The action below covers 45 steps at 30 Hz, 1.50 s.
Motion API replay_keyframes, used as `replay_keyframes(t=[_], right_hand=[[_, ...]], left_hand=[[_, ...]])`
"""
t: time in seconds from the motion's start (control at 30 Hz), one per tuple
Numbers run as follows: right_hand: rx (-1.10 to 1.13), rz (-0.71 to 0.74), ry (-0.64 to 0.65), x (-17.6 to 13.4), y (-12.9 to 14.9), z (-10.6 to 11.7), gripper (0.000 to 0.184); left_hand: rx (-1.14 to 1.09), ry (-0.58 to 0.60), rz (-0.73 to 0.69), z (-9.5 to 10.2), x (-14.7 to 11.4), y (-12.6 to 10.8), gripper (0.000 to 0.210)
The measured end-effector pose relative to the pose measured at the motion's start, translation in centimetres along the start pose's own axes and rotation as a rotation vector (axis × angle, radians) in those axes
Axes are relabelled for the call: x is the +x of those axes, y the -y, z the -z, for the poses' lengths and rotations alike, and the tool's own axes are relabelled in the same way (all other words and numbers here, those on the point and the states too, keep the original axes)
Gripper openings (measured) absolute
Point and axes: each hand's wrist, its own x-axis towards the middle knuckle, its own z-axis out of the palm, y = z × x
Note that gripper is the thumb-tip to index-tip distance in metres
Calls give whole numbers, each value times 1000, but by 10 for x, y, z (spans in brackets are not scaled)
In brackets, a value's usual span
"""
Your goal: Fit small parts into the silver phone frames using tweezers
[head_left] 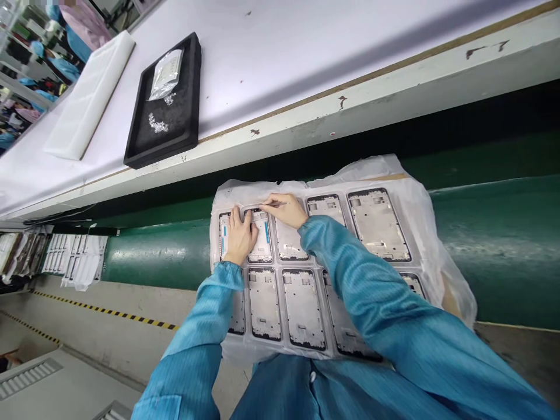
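Fingers spread, my left hand [239,238] lies flat over the two leftmost phone frames in the upper row of a plastic tray. My right hand [289,212] pinches thin tweezers [275,204], whose tip points left at the top edge of the second phone frame [262,252]. That frame and the leftmost phone frame [224,233] carry blue strips. Grey phone frames with black rims fill the other slots, such as this phone frame [380,227]. The tray [417,233] is whitish, with thin sheeting around it. My sleeves cover part of the lower row.
A white bench [280,64] runs across the top. On it lie a black tray [189,99] with a clear bag [166,73] and small clear pieces, and a white foam slab [90,96]. A green conveyor belt [157,251] passes beneath, carrying more trays [79,256] at left. Co-workers sit upper left.
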Motion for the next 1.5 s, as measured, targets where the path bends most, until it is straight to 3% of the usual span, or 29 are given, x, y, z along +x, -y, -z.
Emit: replay_keyframes(t=[0.17, 0.23, 0.33, 0.53, 0.67, 0.77, 0.87, 0.93, 1.03, 1.27, 1.5], right_hand=[[135, -122, -36, 4, -7, 0, 40], [205, -187, -51, 6, -5, -3, 44], [225, -174, -74, 10, 8, -5, 48], [195, -123, -133, -15, 54, 19, 49], [192, -194, -247, -71, 71, 47, 44], [189, -245, -376, -121, 79, 57, 40], [176, -268, -483, -163, 88, 58, 39], [155, -274, -520, -183, 93, 57, 39], [125, -270, -552, -202, 103, 57, 38], [49, -228, -648, -230, 124, 58, 32], [-1, -214, -753, -260, 125, 35, 27]], left_hand=[[19, 83, 61, 8, 2, -4, 47], [-8, 86, 48, 20, 5, -5, 43], [-10, 0, -4, 48, 12, -10, 34], [-39, -243, -68, 123, 19, -17, 28], [-81, -407, -52, 190, 30, -5, 28], [-137, -586, 0, 246, 65, 6, 25], [-95, -446, 22, 281, 109, 13, 15], [-64, -353, 18, 289, 130, 13, 12], [-30, -317, 7, 285, 145, 13, 12], [90, -263, 25, 276, 150, 17, 15], [174, -235, 24, 275, 156, 10, 16]])
